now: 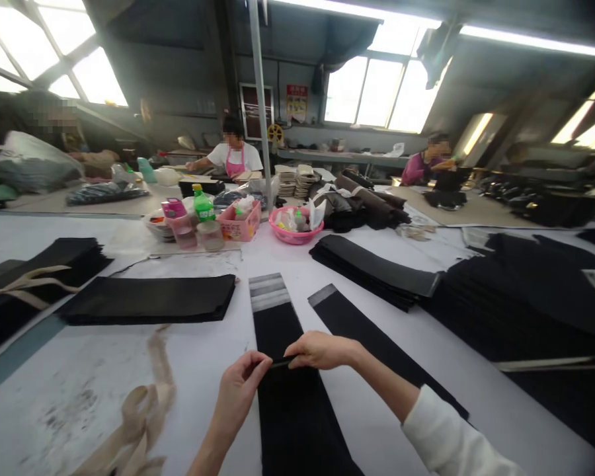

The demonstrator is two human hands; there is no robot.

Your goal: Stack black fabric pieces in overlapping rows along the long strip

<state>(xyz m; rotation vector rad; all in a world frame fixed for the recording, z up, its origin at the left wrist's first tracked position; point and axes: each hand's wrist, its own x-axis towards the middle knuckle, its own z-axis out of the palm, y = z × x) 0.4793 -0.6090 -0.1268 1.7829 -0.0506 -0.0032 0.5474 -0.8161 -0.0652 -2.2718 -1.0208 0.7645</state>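
Observation:
Above a row of overlapping black fabric pieces [297, 416], my left hand [242, 383] and my right hand [317, 350] pinch a narrow black fabric edge [281, 362] between them. Both hands are closed, fingertips close together. Whether this edge is a separate strip or part of a piece below cannot be made out. The far ends of the stacked pieces show grey bands [269, 291]. To the right, beside my right forearm, lies another black strip pile [377, 344] with one grey end.
A black fabric stack [149, 299] lies left, another [377, 268] behind right, and a large black heap [525, 304] far right. Beige ribbon [141, 403] curls at front left. A pink basket [296, 236], a green bottle [203, 203] and a metal pole [262, 99] stand behind. Several people work beyond.

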